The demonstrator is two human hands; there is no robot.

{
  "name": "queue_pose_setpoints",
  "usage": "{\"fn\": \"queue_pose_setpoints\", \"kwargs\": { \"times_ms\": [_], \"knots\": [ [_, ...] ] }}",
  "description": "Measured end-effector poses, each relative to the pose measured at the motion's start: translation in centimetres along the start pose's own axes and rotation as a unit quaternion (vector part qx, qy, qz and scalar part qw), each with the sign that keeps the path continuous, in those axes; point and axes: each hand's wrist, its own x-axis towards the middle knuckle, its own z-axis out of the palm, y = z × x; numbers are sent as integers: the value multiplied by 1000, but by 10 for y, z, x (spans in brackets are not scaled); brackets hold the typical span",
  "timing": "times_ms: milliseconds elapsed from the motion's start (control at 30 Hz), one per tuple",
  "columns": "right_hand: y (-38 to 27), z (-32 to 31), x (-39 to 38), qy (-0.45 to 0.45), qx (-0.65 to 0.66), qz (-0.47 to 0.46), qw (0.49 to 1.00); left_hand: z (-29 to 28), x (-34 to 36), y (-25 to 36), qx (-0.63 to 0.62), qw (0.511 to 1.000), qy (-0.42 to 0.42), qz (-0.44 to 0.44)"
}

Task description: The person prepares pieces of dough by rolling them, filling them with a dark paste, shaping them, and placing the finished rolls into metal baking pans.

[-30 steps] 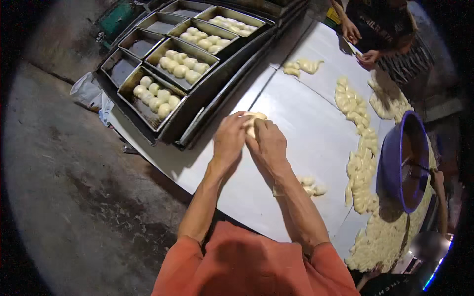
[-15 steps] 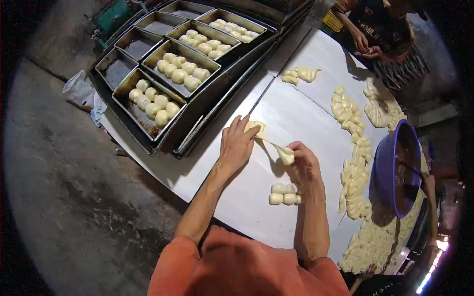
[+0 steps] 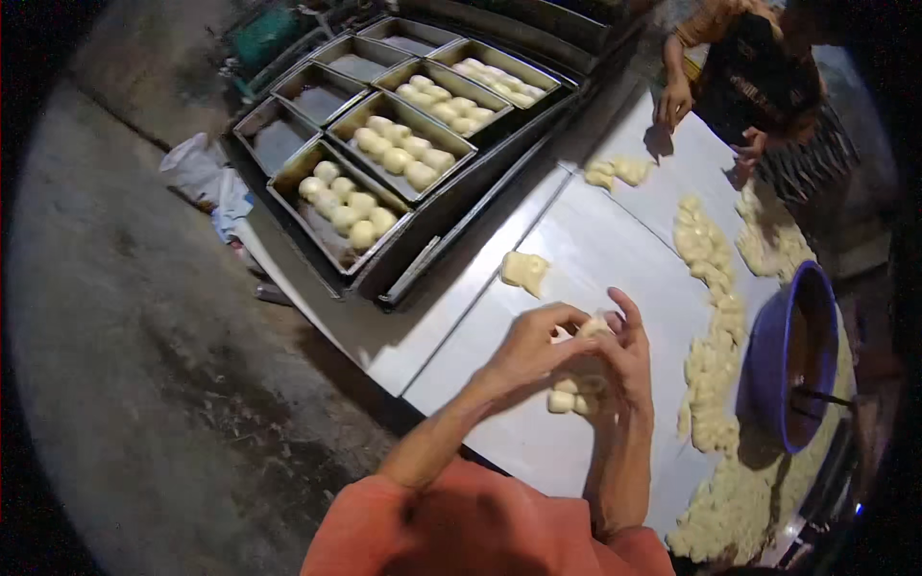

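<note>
A small piece of pale dough (image 3: 595, 327) is held between my two hands above the white tabletop. My left hand (image 3: 540, 344) is closed, its thumb and fingers pressed to the dough's left side. My right hand (image 3: 626, 357) curls round the other side, with one finger raised. Below them sits a small group of shaped dough balls (image 3: 561, 401), partly hidden by my hands. A loose lump of dough (image 3: 525, 273) lies on the table beyond my left hand.
Rectangular metal tins (image 3: 338, 213), some with dough balls, stand on a dark tray at the upper left. Long strips of dough (image 3: 711, 317) and a purple basin (image 3: 765, 360) are at the right. A co-worker's hand (image 3: 675, 102) reaches over the table's far side.
The stretched dough has come apart; its larger lump stays on the table. My left hand has moved right and nearer, joining my right hand at the small piece. The view has shifted.
</note>
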Motion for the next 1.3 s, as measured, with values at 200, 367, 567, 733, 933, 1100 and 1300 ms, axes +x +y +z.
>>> {"fn": "queue_pose_setpoints", "kwargs": {
  "times_ms": [200,367,567,733,933,1100,1300],
  "knots": [
    [-12,15,-14,-11,-86,4,996,-12,-6,7,-7,998,-35,-55],
    [-19,34,-22,90,-54,4,994,0,-9,-6,-24,998,58,-3],
    [-12,20,-23,95,-104,-34,989,10,-9,5,-134,986,28,-98],
    [-18,20,-22,100,-58,-28,993,29,-4,-1,-32,988,151,28],
    [-7,9,-27,-23,140,-21,990,64,-2,-8,-31,954,142,263],
    [-16,-6,-25,-17,218,-29,975,106,-4,-18,-199,964,124,123],
    [-33,-80,-25,37,144,-69,986,110,-11,-19,-177,982,-58,-43]
  ]
}}
